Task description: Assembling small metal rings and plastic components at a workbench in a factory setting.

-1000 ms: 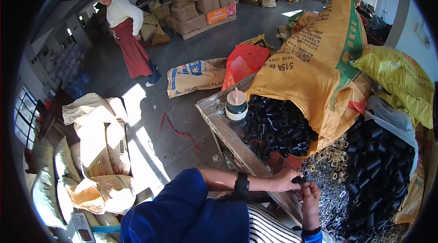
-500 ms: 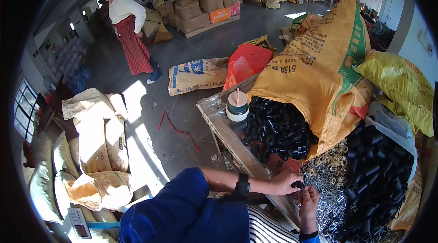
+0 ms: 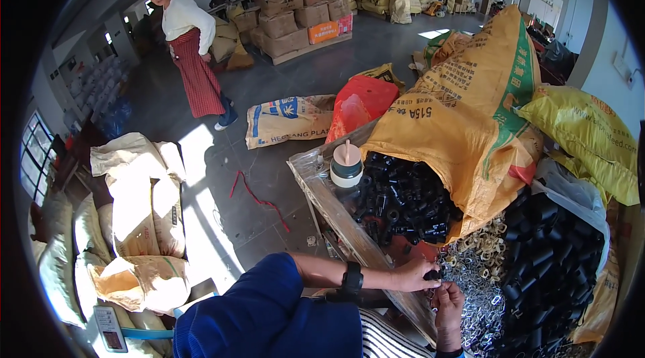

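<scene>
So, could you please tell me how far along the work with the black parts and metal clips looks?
No finished pile can be told apart. In hand: the left hand pinches one small black part, with the right hand just below it over the metal clips. Left: plenty of black parts spilling from the yellow sack, plus a second heap at the right.

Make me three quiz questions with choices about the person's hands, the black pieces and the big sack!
1. Where do the black tubes spill from?
A. the orange sack
B. a cardboard box
C. a bucket

2. What colour is the left sleeve?
A. red
B. blue
C. green

3. What is the left hand doing?
A. resting flat
B. waving
C. pinching a small black piece

Answers: 1 A, the tubes pour from its open mouth. 2 B, the sleeve is plainly blue. 3 C, its fingers close on the piece, just above the right hand.
</scene>
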Tool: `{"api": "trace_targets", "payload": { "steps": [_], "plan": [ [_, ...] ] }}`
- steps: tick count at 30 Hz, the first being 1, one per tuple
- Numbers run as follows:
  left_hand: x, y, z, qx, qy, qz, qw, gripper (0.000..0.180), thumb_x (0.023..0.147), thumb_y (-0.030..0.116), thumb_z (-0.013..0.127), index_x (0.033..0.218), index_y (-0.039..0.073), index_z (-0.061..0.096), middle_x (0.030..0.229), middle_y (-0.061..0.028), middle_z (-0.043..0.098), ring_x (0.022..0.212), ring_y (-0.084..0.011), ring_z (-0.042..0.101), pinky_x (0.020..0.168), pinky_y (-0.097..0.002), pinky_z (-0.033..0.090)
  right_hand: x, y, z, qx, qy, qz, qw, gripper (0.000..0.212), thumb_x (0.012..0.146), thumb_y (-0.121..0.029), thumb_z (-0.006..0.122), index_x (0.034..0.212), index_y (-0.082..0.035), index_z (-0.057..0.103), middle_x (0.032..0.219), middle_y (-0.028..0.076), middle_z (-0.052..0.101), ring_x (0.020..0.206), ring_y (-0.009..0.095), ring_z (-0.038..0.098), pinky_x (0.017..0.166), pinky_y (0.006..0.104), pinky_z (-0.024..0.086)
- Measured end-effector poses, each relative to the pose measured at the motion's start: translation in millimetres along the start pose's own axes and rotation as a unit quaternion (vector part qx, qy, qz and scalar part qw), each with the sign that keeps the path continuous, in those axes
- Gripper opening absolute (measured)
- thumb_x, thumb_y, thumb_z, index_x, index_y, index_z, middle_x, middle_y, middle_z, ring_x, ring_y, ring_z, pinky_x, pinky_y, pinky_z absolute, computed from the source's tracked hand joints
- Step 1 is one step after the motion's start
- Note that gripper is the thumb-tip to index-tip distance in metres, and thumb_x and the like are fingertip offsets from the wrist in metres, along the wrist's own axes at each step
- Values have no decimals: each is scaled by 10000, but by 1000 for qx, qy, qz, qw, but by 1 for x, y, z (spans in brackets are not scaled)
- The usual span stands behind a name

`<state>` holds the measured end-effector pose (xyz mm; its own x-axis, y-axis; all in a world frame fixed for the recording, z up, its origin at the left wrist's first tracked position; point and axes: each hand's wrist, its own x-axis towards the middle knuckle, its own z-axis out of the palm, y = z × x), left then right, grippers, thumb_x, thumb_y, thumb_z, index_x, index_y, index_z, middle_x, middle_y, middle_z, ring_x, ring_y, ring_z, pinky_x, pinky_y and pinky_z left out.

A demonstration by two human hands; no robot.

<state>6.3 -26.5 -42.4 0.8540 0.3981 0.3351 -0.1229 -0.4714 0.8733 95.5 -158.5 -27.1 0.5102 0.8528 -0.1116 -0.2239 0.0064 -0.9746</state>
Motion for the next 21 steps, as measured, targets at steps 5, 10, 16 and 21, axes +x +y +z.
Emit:
{"api": "trace_targets", "payload": {
  "steps": [5, 10, 16, 21],
  "plan": [
    [4, 8, -3, -66, -47, -57, 995, 221, 722, 170, 597, 759, -36, 528, 571, -116, 553, 516, -147, 557, 500, -272, 425, -1, -2, 0, 18, 13, 15, 1000, 130, 837, -138, 470, 745, -48, 487, 503, -3, 427, 399, 64, 347, 383, 195, 296],
    [4, 9, -5, -140, -102, -83, 981, 200, 746, 156, 586, 767, -32, 524, 544, -56, 544, 491, -92, 531, 470, -232, 419, -1, -1, -4, 83, 10, 51, 995, 140, 835, -146, 477, 740, -43, 489, 517, 5, 443, 405, 69, 354, 389, 191, 295],
    [4, 12, -1, -192, -117, -111, 968, 219, 763, 172, 576, 801, -33, 509, 545, -22, 524, 493, -72, 509, 467, -221, 414, -4, -2, -10, 130, -9, 86, 988, 122, 805, -141, 526, 768, -25, 517, 596, 34, 509, 457, 71, 384, 426, 187, 308],
    [2, 7, 6, -186, -99, -113, 971, 223, 764, 173, 575, 799, -36, 503, 553, -17, 518, 495, -66, 500, 466, -219, 411, -5, 0, -11, 119, -6, 77, 990, 119, 801, -136, 529, 776, -20, 519, 600, 38, 514, 455, 72, 384, 426, 187, 310]
  ]
}}
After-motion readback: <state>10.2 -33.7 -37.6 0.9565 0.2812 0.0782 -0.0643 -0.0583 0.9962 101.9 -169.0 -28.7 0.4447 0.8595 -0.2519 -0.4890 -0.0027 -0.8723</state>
